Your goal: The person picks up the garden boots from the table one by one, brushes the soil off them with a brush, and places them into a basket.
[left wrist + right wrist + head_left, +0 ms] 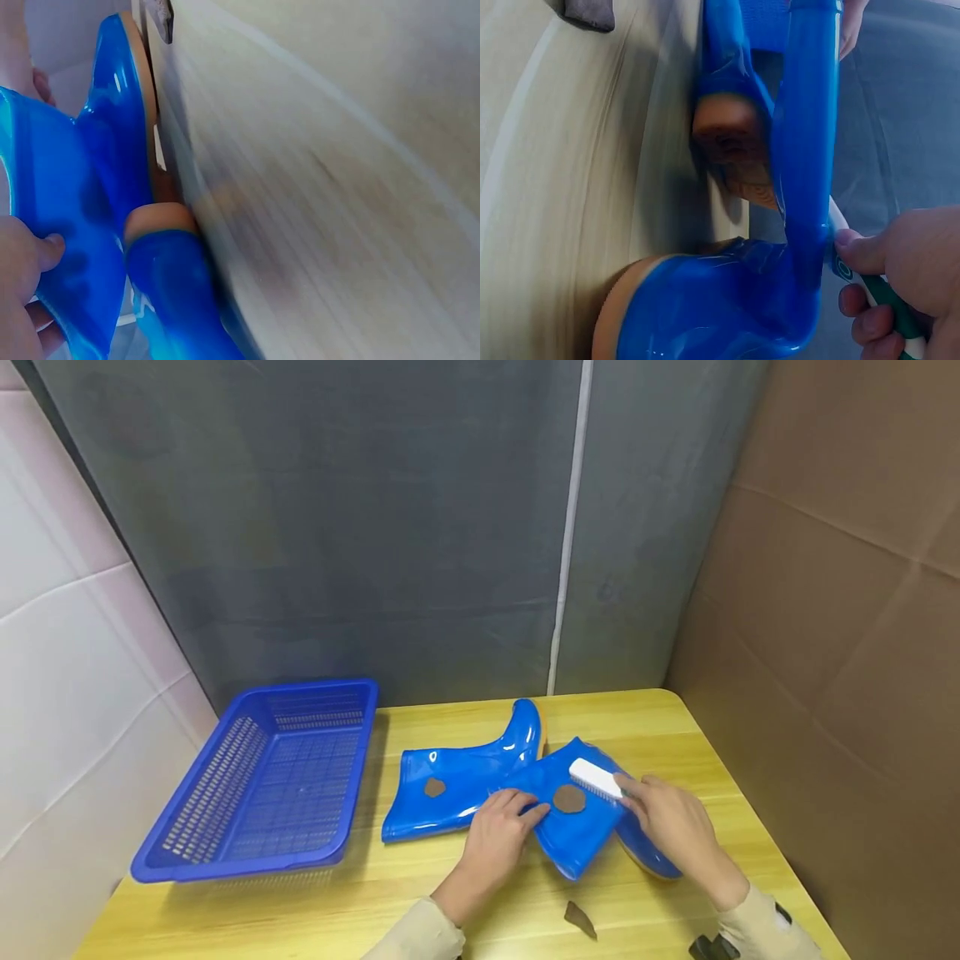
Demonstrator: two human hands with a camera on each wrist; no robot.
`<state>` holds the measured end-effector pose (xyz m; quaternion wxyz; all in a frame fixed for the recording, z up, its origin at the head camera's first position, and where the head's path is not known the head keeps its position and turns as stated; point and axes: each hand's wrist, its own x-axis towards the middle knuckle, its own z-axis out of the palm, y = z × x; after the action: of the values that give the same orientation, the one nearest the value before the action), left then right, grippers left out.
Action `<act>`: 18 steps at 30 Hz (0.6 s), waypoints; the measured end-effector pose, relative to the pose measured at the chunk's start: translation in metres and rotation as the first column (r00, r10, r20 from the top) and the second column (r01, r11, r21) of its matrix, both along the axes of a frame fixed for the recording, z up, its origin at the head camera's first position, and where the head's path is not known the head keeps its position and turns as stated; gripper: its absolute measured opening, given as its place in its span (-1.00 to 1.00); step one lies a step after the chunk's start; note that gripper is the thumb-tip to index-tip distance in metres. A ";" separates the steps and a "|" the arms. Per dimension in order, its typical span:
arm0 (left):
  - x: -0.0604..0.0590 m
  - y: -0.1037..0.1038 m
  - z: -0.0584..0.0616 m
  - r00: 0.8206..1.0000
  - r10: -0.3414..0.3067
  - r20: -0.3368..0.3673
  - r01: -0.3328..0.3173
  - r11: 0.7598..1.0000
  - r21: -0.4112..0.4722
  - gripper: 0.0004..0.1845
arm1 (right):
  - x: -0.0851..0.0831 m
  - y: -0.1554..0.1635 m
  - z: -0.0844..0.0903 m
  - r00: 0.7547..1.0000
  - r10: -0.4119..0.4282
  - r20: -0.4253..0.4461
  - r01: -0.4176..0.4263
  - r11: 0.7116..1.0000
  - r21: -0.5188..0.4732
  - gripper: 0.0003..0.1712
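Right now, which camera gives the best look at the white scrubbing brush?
The head view: the brush lies whole on the near boot's shaft, gripped by the right hand. The right wrist view shows only its green-and-white handle. The left wrist view does not show it.

Both hands reach forward: the left hand (pixel 501 828) lies flat with straight fingers, the right hand (pixel 670 823) curls tight.

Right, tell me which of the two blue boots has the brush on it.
The nearer boot, under both hands: the white brush lies on its shaft beside a brown patch. The far boot carries only its own patch.
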<state>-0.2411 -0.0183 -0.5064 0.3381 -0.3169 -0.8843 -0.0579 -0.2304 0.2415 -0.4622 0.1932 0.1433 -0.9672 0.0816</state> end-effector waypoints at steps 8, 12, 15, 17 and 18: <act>-0.001 -0.001 0.001 0.998 0.034 -0.049 -0.033 0.999 0.010 -0.71 | 0.001 -0.005 0.003 0.998 0.052 0.046 -0.052 0.999 -0.005 -0.65; -0.001 0.002 0.000 0.997 0.049 -0.053 -0.048 0.998 0.036 -0.72 | 0.001 -0.003 0.005 0.996 0.056 0.069 -0.056 0.998 -0.010 -0.67; 0.000 0.003 -0.001 0.997 0.060 -0.042 -0.057 0.997 0.059 -0.74 | 0.001 -0.001 0.006 0.993 0.063 0.102 -0.061 0.998 -0.020 -0.67; 0.000 0.004 -0.002 0.997 0.062 -0.040 -0.060 0.996 0.066 -0.76 | 0.001 0.000 0.008 0.988 0.064 0.141 -0.061 0.998 -0.027 -0.67; 0.000 0.004 -0.002 0.997 0.064 -0.040 -0.061 0.996 0.067 -0.77 | 0.001 0.001 0.009 0.985 0.066 0.161 -0.062 0.998 -0.028 -0.68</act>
<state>-0.2410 -0.0142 -0.5084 0.3685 -0.2788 -0.8841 -0.0699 -0.2298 0.2420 -0.4536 0.1131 0.1651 -0.9735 0.1104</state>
